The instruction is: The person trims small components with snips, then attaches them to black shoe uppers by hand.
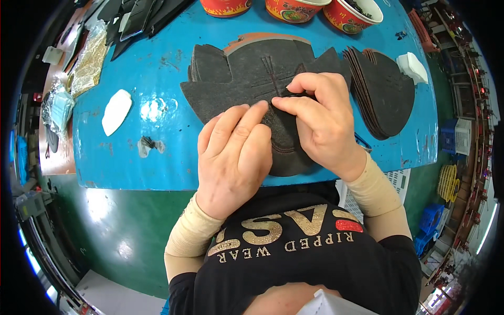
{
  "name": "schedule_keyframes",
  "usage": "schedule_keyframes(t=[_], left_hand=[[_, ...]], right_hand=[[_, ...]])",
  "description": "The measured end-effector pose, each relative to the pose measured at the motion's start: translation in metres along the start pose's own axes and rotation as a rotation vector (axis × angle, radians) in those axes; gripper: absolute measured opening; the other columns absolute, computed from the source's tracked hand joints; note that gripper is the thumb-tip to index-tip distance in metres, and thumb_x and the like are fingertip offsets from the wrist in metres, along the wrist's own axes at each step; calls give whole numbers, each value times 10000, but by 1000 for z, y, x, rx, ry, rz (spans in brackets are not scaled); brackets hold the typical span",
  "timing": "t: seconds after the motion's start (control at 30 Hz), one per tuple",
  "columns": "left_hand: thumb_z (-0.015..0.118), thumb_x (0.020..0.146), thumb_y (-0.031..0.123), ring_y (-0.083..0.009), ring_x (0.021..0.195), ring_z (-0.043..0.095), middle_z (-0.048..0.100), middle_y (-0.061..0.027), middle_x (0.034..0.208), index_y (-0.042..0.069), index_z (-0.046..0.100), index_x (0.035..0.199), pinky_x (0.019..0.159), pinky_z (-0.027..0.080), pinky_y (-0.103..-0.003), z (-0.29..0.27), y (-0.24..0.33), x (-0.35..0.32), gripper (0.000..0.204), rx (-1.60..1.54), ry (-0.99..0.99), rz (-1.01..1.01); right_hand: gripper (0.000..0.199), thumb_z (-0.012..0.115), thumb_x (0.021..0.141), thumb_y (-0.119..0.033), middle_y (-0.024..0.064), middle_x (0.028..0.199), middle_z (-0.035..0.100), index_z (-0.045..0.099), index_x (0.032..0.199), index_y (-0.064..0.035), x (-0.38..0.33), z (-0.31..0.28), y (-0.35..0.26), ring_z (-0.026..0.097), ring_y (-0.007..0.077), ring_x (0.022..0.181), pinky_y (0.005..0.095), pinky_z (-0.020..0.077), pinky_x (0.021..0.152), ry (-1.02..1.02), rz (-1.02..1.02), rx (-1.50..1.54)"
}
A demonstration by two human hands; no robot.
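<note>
A black, soft-looking cut piece (283, 142) with stitched lines, perhaps a shoe upper, lies in front of me at the table's near edge. It rests over a stack of similar dark winged pieces (210, 65) with a brown edge showing at the back. My left hand (233, 152) has its bent fingers close together, gripping the piece just left of its middle seam. The thumb and forefinger of my right hand (325, 118) pinch the piece beside that seam. Whether a thread or small scrap is between these fingertips is hidden.
More stacked dark rounded pieces (386, 94) lie at the right, beside a white folded pad (413, 68). Several red-and-white paper bowls (294, 11) line the far edge. A white oval pad (116, 112) and a small dark scrap bundle (150, 146) sit left on the blue table (173, 100).
</note>
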State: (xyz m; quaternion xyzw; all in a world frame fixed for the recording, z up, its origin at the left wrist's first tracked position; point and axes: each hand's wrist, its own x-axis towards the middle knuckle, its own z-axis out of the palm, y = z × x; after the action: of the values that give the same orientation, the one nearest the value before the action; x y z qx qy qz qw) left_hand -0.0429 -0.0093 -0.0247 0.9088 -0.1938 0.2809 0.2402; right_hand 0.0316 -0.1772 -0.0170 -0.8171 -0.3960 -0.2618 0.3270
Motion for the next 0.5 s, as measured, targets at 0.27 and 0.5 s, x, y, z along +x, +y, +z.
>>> schedule_keyframes(t=[0.27,0.5], left_hand=[[616,787,7,-330,1032,596,633,-152,1174,13,544,1021,908,438,-416,-3,5,4,246,77,-61,27],[608,780,74,-253,1049,585,637,-98,1137,52,581,970,925,436,-405,1,3,1,193,127,-16,10]], right_hand=[[230,712,616,3,31,945,605,685,833,-68,4,-2,2,554,233,856,342,419,715,-23,-53,6],[283,654,627,88,51,958,611,687,856,-75,2,3,2,560,251,883,356,446,757,27,-14,55]])
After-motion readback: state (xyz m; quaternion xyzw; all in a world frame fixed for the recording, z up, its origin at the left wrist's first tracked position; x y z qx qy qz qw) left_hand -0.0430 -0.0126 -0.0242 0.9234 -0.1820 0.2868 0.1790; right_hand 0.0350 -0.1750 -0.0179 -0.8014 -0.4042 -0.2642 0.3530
